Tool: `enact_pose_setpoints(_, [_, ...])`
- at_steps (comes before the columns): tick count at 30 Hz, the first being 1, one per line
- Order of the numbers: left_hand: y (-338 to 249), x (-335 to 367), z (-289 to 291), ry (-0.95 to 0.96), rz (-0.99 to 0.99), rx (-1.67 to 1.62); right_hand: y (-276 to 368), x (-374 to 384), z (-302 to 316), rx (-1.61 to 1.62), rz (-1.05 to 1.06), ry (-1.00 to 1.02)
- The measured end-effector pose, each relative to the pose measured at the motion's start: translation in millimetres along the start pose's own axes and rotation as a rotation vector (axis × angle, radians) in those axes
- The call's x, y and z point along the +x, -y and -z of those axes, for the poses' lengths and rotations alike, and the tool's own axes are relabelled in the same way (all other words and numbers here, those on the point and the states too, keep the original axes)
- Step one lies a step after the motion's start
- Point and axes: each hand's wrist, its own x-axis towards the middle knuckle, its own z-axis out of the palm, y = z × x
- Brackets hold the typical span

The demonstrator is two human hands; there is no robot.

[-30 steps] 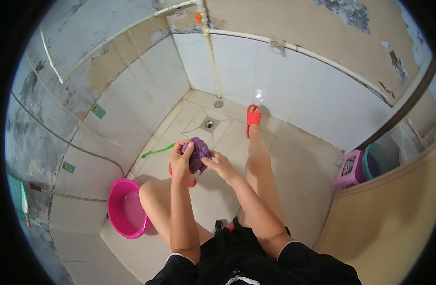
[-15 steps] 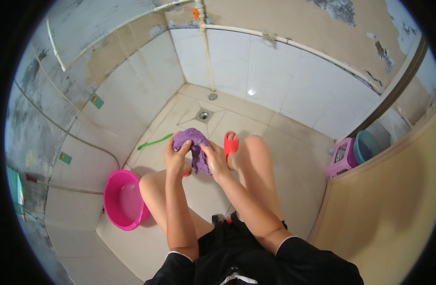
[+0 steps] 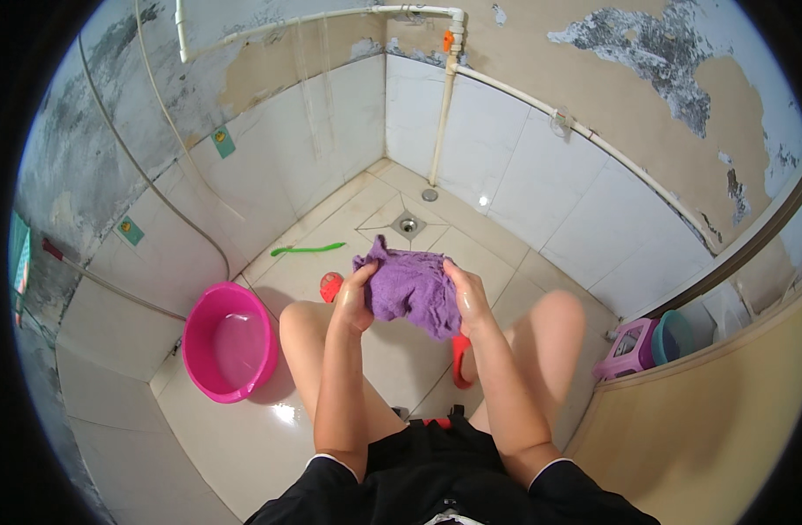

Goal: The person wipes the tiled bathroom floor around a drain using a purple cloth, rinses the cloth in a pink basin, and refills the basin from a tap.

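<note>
Forearms rise from the lower edge of the frame, out of black sleeves with white cuffs, and meet at the centre over 2 bare knees. Between them hangs a purple towel [image 3: 407, 293], wet-looking and bunched, held above the floor at mid-frame. The left hand [image 3: 355, 299] is clenched on the towel's left edge, fingers curled around a fold of the cloth. The right hand [image 3: 467, 297] grasps the right edge, its fingers wrapped over the fabric, and the skin shines with water. A loose corner of the towel droops below the right hand.

Under the hands lie 2 red slippers: one [image 3: 331, 285] shows just left of the left hand, the other [image 3: 460, 360] sits below the towel between the legs. At lower left of the frame a pink basin [image 3: 227, 342] stands on the white tiled floor [image 3: 244, 437], with water in it, beside the left knee. At the right edge a small pink stool [image 3: 627, 348] and a teal tub [image 3: 674, 336] stand behind a tan partition.

Further off, in the upper middle, a green brush [image 3: 306, 250] lies on the tiles, and beyond it a floor drain [image 3: 408, 225] sits near the corner. A white pipe [image 3: 442, 114] with an orange valve [image 3: 449, 40] runs up the corner wall at the top.
</note>
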Motion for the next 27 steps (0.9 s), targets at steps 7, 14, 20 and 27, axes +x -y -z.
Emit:
enact_pose_setpoints(7, [27,21,1,0.08,0.165,-0.065,-37,11,39,-0.259,-0.089,-0.159])
enact_pose_setpoints(14, [84,20,-13,0.009,0.148,0.247,-116,-9,94,-0.449,-0.051,-0.303])
enact_pose_setpoints(20, [152,12,-14,0.124,0.062,0.592,-130,-59,112,-0.139,-0.38,-0.462])
enact_pose_setpoints(27, [238,-41,-50,0.701,-0.028,1.244,-113,-106,178,0.657,-0.237,-0.37])
